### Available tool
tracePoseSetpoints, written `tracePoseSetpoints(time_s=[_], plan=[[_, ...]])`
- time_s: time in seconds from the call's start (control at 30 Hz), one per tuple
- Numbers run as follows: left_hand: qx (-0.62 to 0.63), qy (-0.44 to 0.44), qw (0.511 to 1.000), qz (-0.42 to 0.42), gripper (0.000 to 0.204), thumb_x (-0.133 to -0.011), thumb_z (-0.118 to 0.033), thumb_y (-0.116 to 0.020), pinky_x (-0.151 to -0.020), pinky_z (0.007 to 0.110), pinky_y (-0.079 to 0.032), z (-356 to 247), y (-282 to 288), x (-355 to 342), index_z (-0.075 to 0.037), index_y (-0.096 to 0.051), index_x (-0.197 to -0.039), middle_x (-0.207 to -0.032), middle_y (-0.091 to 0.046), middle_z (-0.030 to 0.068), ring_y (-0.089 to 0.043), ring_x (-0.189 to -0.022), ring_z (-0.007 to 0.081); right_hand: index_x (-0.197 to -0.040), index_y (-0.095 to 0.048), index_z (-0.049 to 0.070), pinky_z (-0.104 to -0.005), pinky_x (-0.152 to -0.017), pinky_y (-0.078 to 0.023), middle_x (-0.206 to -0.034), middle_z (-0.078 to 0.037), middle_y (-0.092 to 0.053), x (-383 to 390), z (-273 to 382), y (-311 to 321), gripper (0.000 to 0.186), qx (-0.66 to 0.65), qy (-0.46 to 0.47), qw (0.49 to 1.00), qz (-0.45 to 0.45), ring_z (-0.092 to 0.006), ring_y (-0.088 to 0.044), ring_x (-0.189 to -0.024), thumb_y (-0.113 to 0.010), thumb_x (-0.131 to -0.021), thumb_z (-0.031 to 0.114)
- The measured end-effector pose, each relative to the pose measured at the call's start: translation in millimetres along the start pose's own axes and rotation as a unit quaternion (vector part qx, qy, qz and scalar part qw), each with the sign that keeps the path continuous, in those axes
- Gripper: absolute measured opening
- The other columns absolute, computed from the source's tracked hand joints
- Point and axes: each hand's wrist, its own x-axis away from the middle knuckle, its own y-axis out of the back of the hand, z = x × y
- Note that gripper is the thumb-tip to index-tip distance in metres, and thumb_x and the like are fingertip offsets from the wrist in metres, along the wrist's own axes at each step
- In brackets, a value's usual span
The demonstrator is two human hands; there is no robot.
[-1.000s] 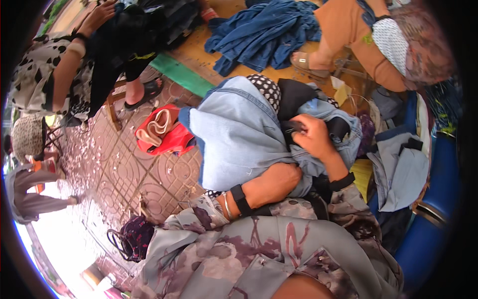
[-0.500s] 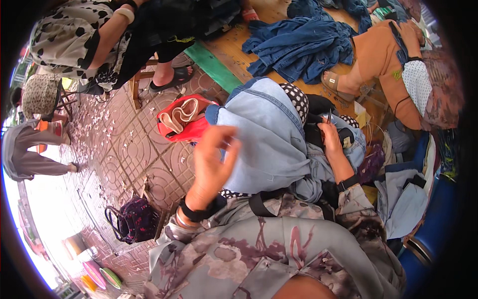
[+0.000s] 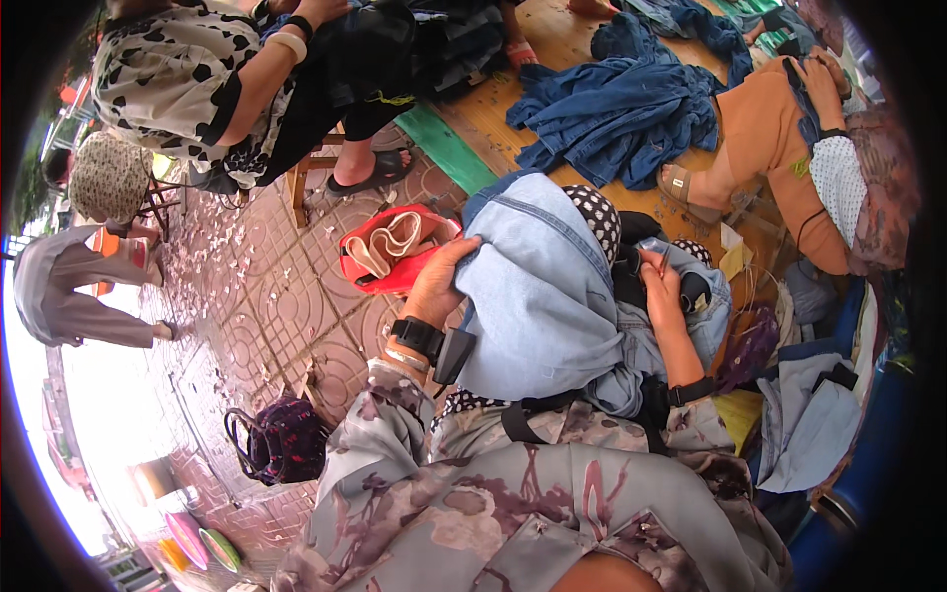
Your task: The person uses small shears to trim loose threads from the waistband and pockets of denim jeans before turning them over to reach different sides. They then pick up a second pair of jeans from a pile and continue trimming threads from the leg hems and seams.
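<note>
Light blue denim garment (image 3: pixel 533 296) is draped over my lap, with a darker blue upper edge and black polka-dot fabric (image 3: pixel 594 212) showing around it. My left hand (image 3: pixel 441 276) grips its left edge, thumb on the cloth. My right hand (image 3: pixel 663 291), beside black cloth at the garment's right, is closed on a small dark scissors-like tool (image 3: pixel 663 259), pointed upward. Just beyond my left hand lies a red bag (image 3: pixel 370 261) with cream straps.
Co-workers sit at upper left (image 3: pixel 168 79) and right (image 3: pixel 764 148), around a wooden board (image 3: pixel 473 128) holding dark blue denim (image 3: pixel 621 109). A walking person's legs (image 3: pixel 99 291) are at left. A dark handbag (image 3: pixel 286 444) is lower left; folded denim (image 3: pixel 809 424) lies at my right.
My left hand has lifted from low across the denim, moved left and up, and taken hold of the garment's left edge. My right hand keeps the dark tool. The view has shifted.
</note>
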Motion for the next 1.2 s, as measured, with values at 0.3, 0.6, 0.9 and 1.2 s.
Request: tracePoseSetpoints(time_s=[0.3, 0.6, 0.9, 1.2], plan=[[-0.113, -0.206, 0.972, -0.010, 0.050, -0.080, 0.005, -0.057, -0.081, 0.026, -0.050, -37.1, -53.9, 77.7, -0.007, -0.042, -0.126, -0.103, -0.059, 0.0051, -0.060, -0.090, 0.0130, -0.108, -0.058, -0.001, -0.0222, -0.060, -0.041, -0.085, -0.005, -0.061, 18.8, 101.5, -3.4, 0.023, -0.009, 0.166, 0.985, 0.037, -0.0076, -0.051, -0.067, -0.043, -0.093, 0.009], [-0.319, -0.226, 0.919, 0.055, 0.049, -0.077, 0.001, -0.063, -0.088, 0.022, -0.038, 10.8, -78.0, 118.6, -0.006, -0.045, -0.122, -0.108, -0.054, -0.0017, -0.049, -0.098, 0.0062, -0.106, -0.057, -0.003, -0.0187, -0.055, -0.035, -0.079, 0.001, -0.058, 59.2, 101.8, 14.1, 0.033, -0.368, -0.051, 0.909, 0.188, -0.0023, -0.045, -0.065, -0.049, -0.094, 0.026], [-0.581, -0.344, 0.734, 0.070, 0.024, -0.068, -0.002, -0.070, -0.063, 0.032, -0.045, 39.7, -112.9, 132.7, 0.001, -0.052, -0.084, -0.084, -0.054, 0.0152, -0.056, -0.072, 0.0296, -0.081, -0.061, -0.001, -0.0185, -0.056, -0.035, -0.067, 0.006, -0.053, 115.1, 60.1, 89.9, 0.011, -0.008, 0.010, 1.000, 0.001, -0.0016, -0.044, -0.063, -0.064, -0.083, 0.009], [-0.594, -0.306, 0.730, 0.145, 0.024, -0.070, -0.004, -0.069, -0.065, 0.036, -0.047, 58.7, -101.2, 119.9, -0.002, -0.062, -0.093, -0.086, -0.059, 0.0152, -0.060, -0.075, 0.0333, -0.079, -0.059, 0.001, -0.0201, -0.051, -0.032, -0.062, 0.007, -0.046, 118.3, 23.5, 93.6, 0.010, 0.019, -0.063, 0.998, -0.002, -0.0008, -0.038, -0.058, -0.063, -0.082, 0.009]])
